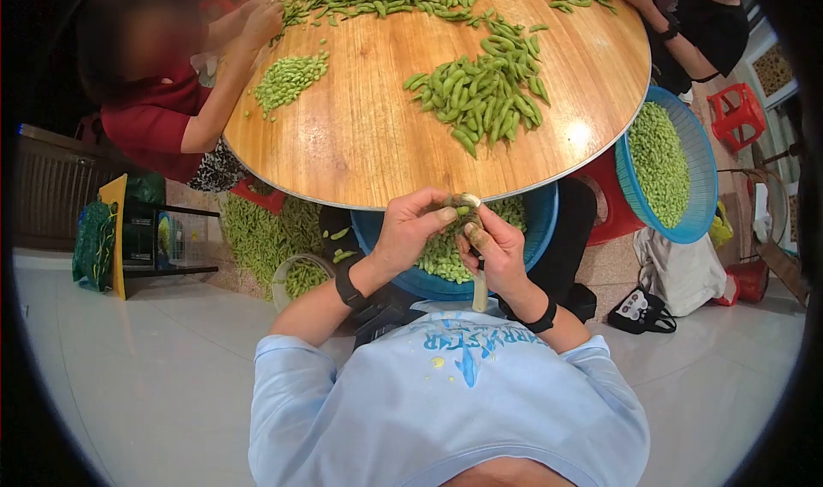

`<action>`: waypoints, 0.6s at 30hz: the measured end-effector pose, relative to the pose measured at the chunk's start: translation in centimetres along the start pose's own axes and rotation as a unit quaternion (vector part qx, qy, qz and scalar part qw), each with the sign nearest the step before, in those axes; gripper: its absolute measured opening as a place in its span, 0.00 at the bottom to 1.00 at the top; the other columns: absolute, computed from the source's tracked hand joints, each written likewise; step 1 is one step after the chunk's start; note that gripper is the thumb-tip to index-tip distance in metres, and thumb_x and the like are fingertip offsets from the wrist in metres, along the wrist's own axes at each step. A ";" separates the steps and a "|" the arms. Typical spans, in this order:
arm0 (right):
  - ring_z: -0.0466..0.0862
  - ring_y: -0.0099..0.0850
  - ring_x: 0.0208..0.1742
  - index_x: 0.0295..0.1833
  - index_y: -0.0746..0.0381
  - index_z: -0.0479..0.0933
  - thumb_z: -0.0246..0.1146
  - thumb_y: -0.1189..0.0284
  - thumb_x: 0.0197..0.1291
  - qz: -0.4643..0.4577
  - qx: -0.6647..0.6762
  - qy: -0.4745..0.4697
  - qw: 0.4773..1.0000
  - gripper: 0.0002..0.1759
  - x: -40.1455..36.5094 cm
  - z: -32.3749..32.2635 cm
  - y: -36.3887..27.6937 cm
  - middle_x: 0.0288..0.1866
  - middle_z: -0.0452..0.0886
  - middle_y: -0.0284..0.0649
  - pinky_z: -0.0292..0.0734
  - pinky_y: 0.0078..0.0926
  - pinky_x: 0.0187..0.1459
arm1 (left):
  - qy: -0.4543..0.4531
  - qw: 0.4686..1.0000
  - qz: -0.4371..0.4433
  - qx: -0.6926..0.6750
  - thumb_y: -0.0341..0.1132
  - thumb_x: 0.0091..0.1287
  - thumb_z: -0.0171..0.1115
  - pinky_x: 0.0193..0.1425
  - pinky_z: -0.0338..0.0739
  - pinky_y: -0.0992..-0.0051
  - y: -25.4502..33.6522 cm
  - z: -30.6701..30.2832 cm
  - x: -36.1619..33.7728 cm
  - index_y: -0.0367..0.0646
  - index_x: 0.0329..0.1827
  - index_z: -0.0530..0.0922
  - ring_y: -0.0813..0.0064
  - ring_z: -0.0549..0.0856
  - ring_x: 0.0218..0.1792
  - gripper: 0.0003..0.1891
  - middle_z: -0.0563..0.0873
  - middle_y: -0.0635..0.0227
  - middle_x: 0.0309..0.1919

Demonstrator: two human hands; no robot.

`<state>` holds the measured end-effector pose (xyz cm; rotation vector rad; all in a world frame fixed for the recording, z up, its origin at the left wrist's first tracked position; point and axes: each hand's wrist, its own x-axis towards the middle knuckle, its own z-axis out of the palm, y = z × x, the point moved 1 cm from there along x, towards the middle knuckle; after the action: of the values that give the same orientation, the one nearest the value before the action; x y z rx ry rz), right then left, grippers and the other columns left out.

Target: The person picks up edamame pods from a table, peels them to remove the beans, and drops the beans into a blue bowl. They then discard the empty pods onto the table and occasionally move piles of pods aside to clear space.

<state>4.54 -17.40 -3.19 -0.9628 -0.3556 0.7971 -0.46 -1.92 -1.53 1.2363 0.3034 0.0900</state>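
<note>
My left hand point(410, 230) and my right hand point(499, 249) meet at the near edge of the round wooden table point(343, 144). Between their fingertips is a green bean pod point(465, 210), pinched by my left hand. The fingers of my right hand are curled round a small tool with a pale handle point(480, 290), its metal end near the pod. Directly below both hands sits a blue basin point(542, 230) with shelled green beans point(446, 260) in it. A pile of unshelled pods point(484, 93) lies on the table in front of me.
A person in red point(163, 118) sits at the left by a small heap of beans point(290, 81). Another person point(699, 24) is at the upper right. A blue basket of beans point(710, 183) stands right, a pail of pods point(283, 294) left.
</note>
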 end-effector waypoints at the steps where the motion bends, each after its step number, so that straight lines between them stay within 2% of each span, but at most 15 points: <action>1: 0.64 0.14 0.19 0.69 0.65 0.65 0.49 0.77 0.70 -0.013 0.001 -0.008 1.000 0.22 0.0 -0.1 0.2 0.26 0.71 0.31 0.59 0.12 0.20 | -0.006 1.000 -0.013 -0.021 0.27 0.65 0.61 0.27 0.65 0.86 0.0 -0.1 0.0 0.35 0.44 0.80 0.87 0.73 0.25 0.07 0.81 0.72 0.30; 2: 0.64 0.14 0.19 0.68 0.65 0.66 0.49 0.77 0.70 -0.027 0.003 -0.016 0.999 0.22 0.1 -0.3 0.3 0.26 0.72 0.31 0.58 0.12 0.20 | -0.006 1.000 -0.012 -0.021 0.27 0.65 0.61 0.27 0.65 0.86 0.1 -0.2 0.1 0.35 0.44 0.80 0.87 0.73 0.25 0.07 0.81 0.72 0.30; 4: 0.67 0.16 0.20 0.66 0.67 0.68 0.50 0.79 0.68 -0.035 -0.011 -0.025 0.999 0.21 0.1 -1.3 0.6 0.27 0.73 0.32 0.61 0.14 0.21 | -0.034 0.984 -0.128 -0.120 0.28 0.66 0.59 0.27 0.64 0.85 0.5 -0.3 0.3 0.36 0.43 0.79 0.85 0.71 0.23 0.07 0.79 0.73 0.28; 5: 0.70 0.18 0.21 0.64 0.68 0.69 0.52 0.80 0.67 -0.042 -0.024 -0.034 0.998 0.20 0.1 -1.6 0.7 0.28 0.75 0.34 0.65 0.15 0.22 | -0.032 0.984 -0.127 -0.121 0.28 0.66 0.59 0.27 0.64 0.85 0.5 -0.2 0.4 0.36 0.43 0.79 0.85 0.71 0.23 0.07 0.79 0.73 0.28; 6: 0.70 0.18 0.21 0.64 0.68 0.69 0.52 0.80 0.67 -0.041 -0.024 -0.036 0.998 0.20 0.3 -1.6 0.7 0.28 0.75 0.34 0.65 0.15 0.22 | -0.042 0.968 -0.169 -0.178 0.28 0.65 0.59 0.25 0.63 0.85 0.5 -0.1 0.5 0.37 0.41 0.78 0.86 0.71 0.22 0.05 0.78 0.73 0.26; 7: 0.73 0.22 0.22 0.61 0.69 0.71 0.54 0.82 0.64 -0.171 -0.187 -0.024 0.967 0.19 0.6 -1.5 0.4 0.29 0.76 0.37 0.68 0.18 0.24 | -0.053 0.948 -0.209 -0.234 0.28 0.65 0.59 0.22 0.63 0.85 0.5 0.0 0.5 0.38 0.39 0.77 0.86 0.71 0.21 0.03 0.77 0.73 0.25; 8: 0.77 0.26 0.23 0.58 0.70 0.73 0.57 0.84 0.60 -0.294 -0.342 -0.010 0.892 0.19 0.8 -1.4 0.1 0.30 0.78 0.41 0.72 0.21 0.26 | -0.053 0.948 -0.209 -0.235 0.28 0.65 0.59 0.22 0.63 0.85 0.5 0.3 0.5 0.38 0.39 0.77 0.86 0.71 0.21 0.03 0.77 0.73 0.25; 9: 0.77 0.26 0.23 0.58 0.70 0.73 0.57 0.84 0.60 -0.294 -0.343 -0.010 0.892 0.19 0.9 -1.7 0.2 0.30 0.78 0.41 0.72 0.21 0.26 | -0.047 0.957 -0.203 -0.202 0.28 0.65 0.58 0.22 0.62 0.84 0.3 0.5 0.3 0.38 0.39 0.77 0.85 0.71 0.21 0.03 0.76 0.73 0.24; 11: 0.81 0.35 0.28 0.53 0.71 0.74 0.61 0.85 0.53 -0.346 -0.423 0.002 0.838 0.19 0.7 -2.3 0.4 0.32 0.79 0.47 0.75 0.26 0.30 | -0.040 0.965 -0.198 -0.170 0.28 0.65 0.58 0.21 0.62 0.83 0.0 1.1 0.1 0.38 0.39 0.76 0.85 0.70 0.21 0.03 0.75 0.73 0.23; 13: 0.81 0.37 0.27 0.52 0.71 0.74 0.62 0.85 0.52 -0.318 -0.418 0.015 0.851 0.19 0.3 -2.4 0.4 0.32 0.79 0.47 0.75 0.27 0.29 | -0.030 0.983 -0.164 -0.083 0.27 0.66 0.57 0.19 0.59 0.83 -0.3 1.4 0.1 0.38 0.37 0.76 0.85 0.68 0.19 0.02 0.75 0.73 0.22; 14: 0.81 0.38 0.27 0.51 0.71 0.74 0.63 0.85 0.51 -0.290 -0.412 0.028 0.863 0.19 0.3 -2.6 0.4 0.32 0.79 0.48 0.74 0.27 0.29 | -0.031 0.983 -0.163 -0.082 0.27 0.66 0.57 0.19 0.59 0.83 -0.3 1.3 0.1 0.38 0.37 0.76 0.85 0.68 0.19 0.02 0.75 0.73 0.22; 18: 0.81 0.38 0.27 0.51 0.70 0.74 0.63 0.85 0.49 -0.338 -0.416 -0.026 0.844 0.20 1.0 -3.4 -0.8 0.31 0.80 0.46 0.74 0.28 0.28 | -0.059 0.976 -0.201 -0.063 0.28 0.66 0.58 0.18 0.58 0.84 0.3 0.0 0.2 0.38 0.35 0.76 0.86 0.67 0.16 0.03 0.75 0.73 0.21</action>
<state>7.55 -18.92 -4.44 -1.4889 -1.0782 -0.0319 -0.22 -1.79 -1.23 1.0290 0.4309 -0.3080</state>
